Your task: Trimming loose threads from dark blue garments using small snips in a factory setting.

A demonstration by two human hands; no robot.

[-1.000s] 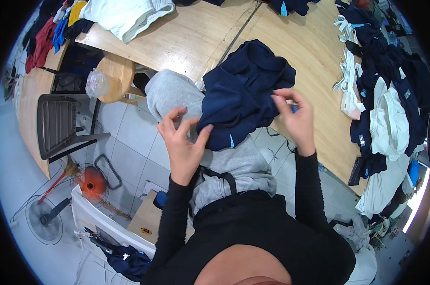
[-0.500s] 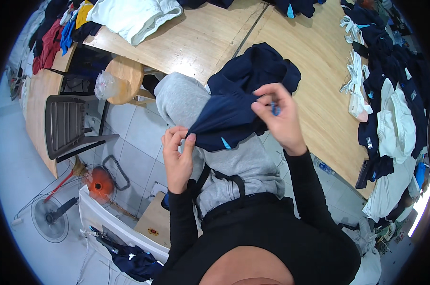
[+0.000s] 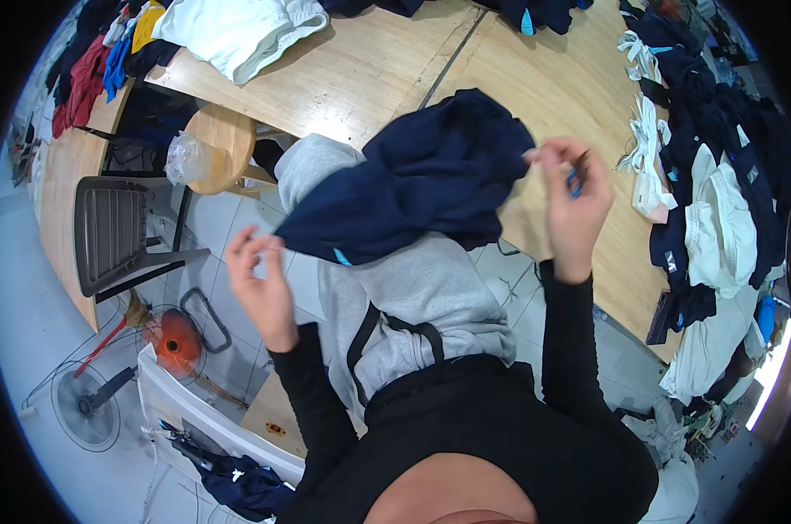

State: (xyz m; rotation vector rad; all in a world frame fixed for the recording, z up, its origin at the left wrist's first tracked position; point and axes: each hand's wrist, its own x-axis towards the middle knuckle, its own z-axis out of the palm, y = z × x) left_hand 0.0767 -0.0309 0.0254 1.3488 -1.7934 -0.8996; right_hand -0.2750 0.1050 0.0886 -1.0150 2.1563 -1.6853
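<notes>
the dark blue cloth (image 3: pixel 413 183) should be light, soft and floppy. i think it can't snap, but it may slide off, fold up or crease. good spots to take hold are the pointy corner at its left, by the light blue patch (image 3: pixel 341 257), and then the edge at its far right.

going left to right, the left grip (image 3: pixel 262 284) comes first. its thumb and finger pinch the cloth's left corner, so the cloth starts at those tips and goes up and to the right. the middle is bunchy. it lies over the gray pants (image 3: pixel 430 279) on the person's legs, and its far part is at the edge of the worktop (image 3: pixel 579 96).

at the right end is the right grip (image 3: pixel 579 210). its fingers are curled around a small blue thing (image 3: pixel 574 183), and i can't tell what that is. its thumb and finger tips are right at the cloth's right edge. they are blurry, so i can't tell if they pinch it or only touch it.
</notes>
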